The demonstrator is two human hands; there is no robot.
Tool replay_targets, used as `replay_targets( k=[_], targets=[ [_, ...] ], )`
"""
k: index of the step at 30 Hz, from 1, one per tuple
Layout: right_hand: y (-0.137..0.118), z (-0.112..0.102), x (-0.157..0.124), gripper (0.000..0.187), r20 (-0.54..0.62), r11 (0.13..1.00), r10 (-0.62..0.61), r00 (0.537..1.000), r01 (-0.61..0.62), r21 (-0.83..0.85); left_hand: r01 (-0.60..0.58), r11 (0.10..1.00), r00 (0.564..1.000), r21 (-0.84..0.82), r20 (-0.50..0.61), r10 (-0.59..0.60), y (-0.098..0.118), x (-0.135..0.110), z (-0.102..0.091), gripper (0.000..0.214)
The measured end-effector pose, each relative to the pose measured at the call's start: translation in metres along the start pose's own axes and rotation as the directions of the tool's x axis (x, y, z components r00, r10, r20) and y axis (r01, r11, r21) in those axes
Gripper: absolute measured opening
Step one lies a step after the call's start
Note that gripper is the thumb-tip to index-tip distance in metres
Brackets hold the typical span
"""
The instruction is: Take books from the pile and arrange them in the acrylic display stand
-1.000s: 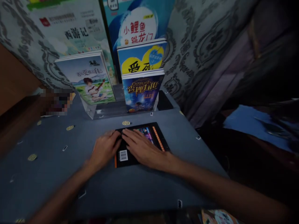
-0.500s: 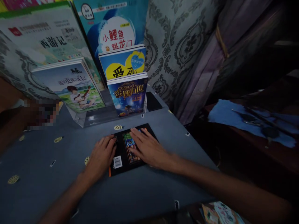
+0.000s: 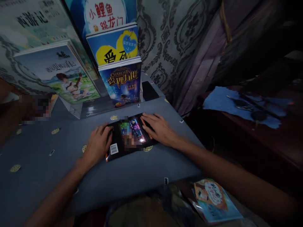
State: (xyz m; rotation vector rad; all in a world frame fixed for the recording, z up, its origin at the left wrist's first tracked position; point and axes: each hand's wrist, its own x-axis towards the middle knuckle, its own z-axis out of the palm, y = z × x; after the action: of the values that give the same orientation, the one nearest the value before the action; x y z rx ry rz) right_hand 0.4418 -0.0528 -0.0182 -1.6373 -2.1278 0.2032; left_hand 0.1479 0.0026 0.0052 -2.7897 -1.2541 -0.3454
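A black book [image 3: 115, 136] with orange edging, a barcode and a picture panel lies back cover up on the grey tabletop [image 3: 132, 170]. On its left edge rests my left hand [image 3: 98, 140], palm down and open, the fingers lying close together. My right hand [image 3: 161, 128] lies over the book's right edge, fingers stretched out and slightly apart, so it is open too. Part of the cover shows blurred. Behind the book, a dark blue paperback [image 3: 123, 85] stands at the front of a clear stand [image 3: 91, 110].
More upright books include a yellow-and-blue one [image 3: 112, 47] and one with a guitar player [image 3: 63, 72]. A dark flat object [image 3: 150, 90] lies beside the stand. Another person's arm [image 3: 7, 107] is at the left. Lower right are further books [image 3: 217, 201]; a blue cloth [image 3: 217, 101] holds glasses.
My right hand has slid from the cover's picture to the right edge, uncovering the panel. My left hand stays at the left edge. The view has shifted down and right.
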Motion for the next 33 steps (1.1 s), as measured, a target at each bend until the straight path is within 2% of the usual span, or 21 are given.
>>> replay_targets(
  k=[5, 12, 15, 19, 22, 26, 29, 31, 33],
  targets=[
    [0.003, -0.003, 0.004, 0.041, -0.047, 1.0, 0.01, 0.999, -0.009, 0.025, 0.018, 0.98, 0.995, 0.2, 0.091, -0.037, 0.023, 0.001, -0.015, 0.031],
    [-0.004, -0.02, 0.004, 0.024, -0.108, 0.981, 0.118, 0.987, -0.133, -0.14, 0.075, 0.937, 0.965, 0.342, 0.213, -0.155, 0.055, -0.005, -0.034, 0.04],
    [-0.014, -0.028, 0.001, 0.023, -0.11, 0.956, 0.211, 0.971, -0.228, -0.186, 0.084, 0.934, 0.948, 0.346, 0.262, -0.182, 0.066, -0.007, -0.039, 0.044],
    [-0.025, -0.031, -0.004, 0.027, -0.079, 0.922, 0.347, 0.934, -0.356, -0.153, 0.108, 0.938, 0.912, 0.328, 0.343, -0.225, 0.079, -0.008, -0.043, 0.044],
    [-0.024, -0.028, -0.004, 0.028, -0.073, 0.941, 0.323, 0.943, -0.329, -0.082, 0.083, 0.952, 0.898, 0.294, 0.393, -0.2, 0.086, -0.009, -0.043, 0.04],
    [-0.014, -0.023, -0.002, 0.027, -0.128, 0.96, 0.28, 0.951, -0.281, 0.012, -0.006, 0.984, 0.896, 0.178, 0.439, -0.074, 0.088, -0.011, -0.045, 0.031],
    [-0.009, -0.019, -0.001, 0.028, -0.16, 0.964, 0.267, 0.95, -0.26, 0.063, -0.038, 0.997, 0.914, 0.074, 0.405, 0.005, 0.081, -0.008, -0.044, 0.027],
    [-0.007, -0.018, -0.001, 0.029, -0.163, 0.963, 0.264, 0.951, -0.251, 0.096, -0.073, 0.997, 0.952, 0.015, 0.3, 0.065, 0.073, -0.002, -0.04, 0.025],
    [-0.006, -0.017, -0.001, 0.029, -0.162, 0.96, 0.27, 0.949, -0.252, 0.124, -0.167, 0.985, 0.972, -0.047, 0.161, 0.173, 0.064, 0.006, -0.03, 0.026]
  ],
)
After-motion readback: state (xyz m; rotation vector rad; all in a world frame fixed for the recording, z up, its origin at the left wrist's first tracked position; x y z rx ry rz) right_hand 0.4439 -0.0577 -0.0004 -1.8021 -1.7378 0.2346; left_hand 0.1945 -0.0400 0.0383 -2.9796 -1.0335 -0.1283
